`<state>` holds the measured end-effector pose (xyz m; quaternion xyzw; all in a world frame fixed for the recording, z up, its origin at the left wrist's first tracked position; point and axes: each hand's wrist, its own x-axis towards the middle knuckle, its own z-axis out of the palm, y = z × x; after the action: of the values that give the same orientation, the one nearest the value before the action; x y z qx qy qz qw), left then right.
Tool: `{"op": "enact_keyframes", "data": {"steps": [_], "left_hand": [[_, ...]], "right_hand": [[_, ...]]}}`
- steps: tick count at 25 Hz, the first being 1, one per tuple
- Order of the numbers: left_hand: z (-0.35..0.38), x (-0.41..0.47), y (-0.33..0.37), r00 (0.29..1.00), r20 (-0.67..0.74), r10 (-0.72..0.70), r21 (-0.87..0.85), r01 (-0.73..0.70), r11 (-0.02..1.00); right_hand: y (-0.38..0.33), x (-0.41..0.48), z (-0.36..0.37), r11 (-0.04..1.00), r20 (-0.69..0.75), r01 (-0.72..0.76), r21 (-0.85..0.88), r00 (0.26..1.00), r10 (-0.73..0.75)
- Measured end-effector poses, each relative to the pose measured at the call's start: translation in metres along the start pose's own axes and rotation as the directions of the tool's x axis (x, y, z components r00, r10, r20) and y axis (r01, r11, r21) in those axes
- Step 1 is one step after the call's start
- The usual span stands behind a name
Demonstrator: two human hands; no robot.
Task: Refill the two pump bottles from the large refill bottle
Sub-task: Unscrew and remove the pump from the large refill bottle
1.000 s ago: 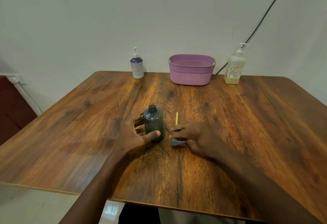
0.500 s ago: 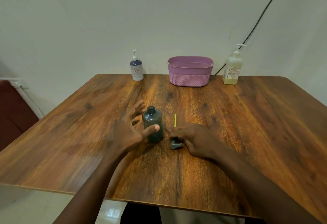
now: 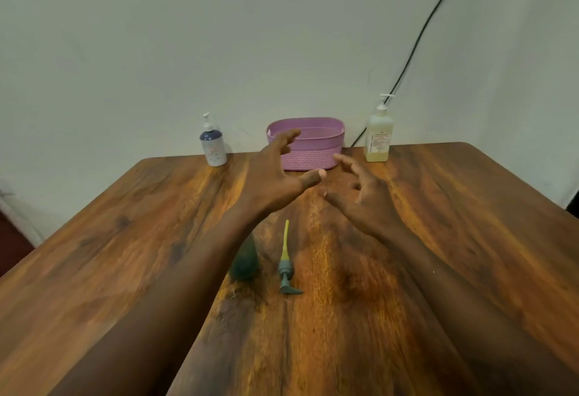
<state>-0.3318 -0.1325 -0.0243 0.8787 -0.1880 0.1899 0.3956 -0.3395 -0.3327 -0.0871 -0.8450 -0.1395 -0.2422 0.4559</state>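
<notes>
A small dark green bottle [image 3: 246, 262] stands uncapped in the table's middle, mostly hidden behind my left forearm. Its grey pump head with a yellow tube [image 3: 285, 265] lies flat on the wood just right of it. My left hand [image 3: 279, 173] is stretched far forward, open and empty, in front of the basket. My right hand [image 3: 357, 187] is also forward, open and empty, a little lower. A blue-and-white pump bottle [image 3: 213, 145] stands at the back left. A larger bottle of pale yellow liquid with a white pump [image 3: 378, 135] stands at the back right.
A pink woven basket [image 3: 319, 142] sits at the back edge of the wooden table [image 3: 454, 239] between the two rear bottles. A black cable [image 3: 416, 48] runs down the white wall behind the yellow bottle. The table's front edge lies below the frame.
Both hands let go, the left of the dark bottle and the right of the pump head, and reached forward toward the basket. The pump head now lies exposed on the table.
</notes>
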Motion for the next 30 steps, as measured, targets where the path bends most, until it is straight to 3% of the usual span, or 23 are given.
{"op": "enact_keyframes", "data": {"steps": [4, 8, 14, 21, 30], "left_hand": [[0.059, 0.056, 0.003, 0.994, 0.099, -0.047, -0.032, 0.05, 0.998], [0.128, 0.12, 0.002, 0.984, 0.149, -0.095, -0.071, 0.106, 0.992], [0.224, 0.217, -0.013, 0.952, 0.241, -0.19, -0.093, 0.217, 0.972], [0.282, 0.271, -0.052, 0.895, 0.38, -0.232, -0.124, 0.298, 0.946], [0.276, 0.245, -0.05, 0.913, 0.339, -0.226, -0.266, 0.323, 0.908]], "right_hand": [[0.042, 0.04, -0.02, 0.99, -0.143, -0.126, 0.061, 0.981, 0.133], [0.109, 0.096, -0.036, 0.965, -0.187, -0.254, 0.063, 0.947, 0.261], [0.208, 0.19, -0.056, 0.904, -0.133, -0.398, 0.158, 0.898, 0.418], [0.279, 0.234, -0.048, 0.88, 0.069, -0.379, 0.286, 0.924, 0.375], [0.263, 0.205, -0.063, 0.895, -0.012, -0.326, 0.304, 0.938, 0.346]]}}
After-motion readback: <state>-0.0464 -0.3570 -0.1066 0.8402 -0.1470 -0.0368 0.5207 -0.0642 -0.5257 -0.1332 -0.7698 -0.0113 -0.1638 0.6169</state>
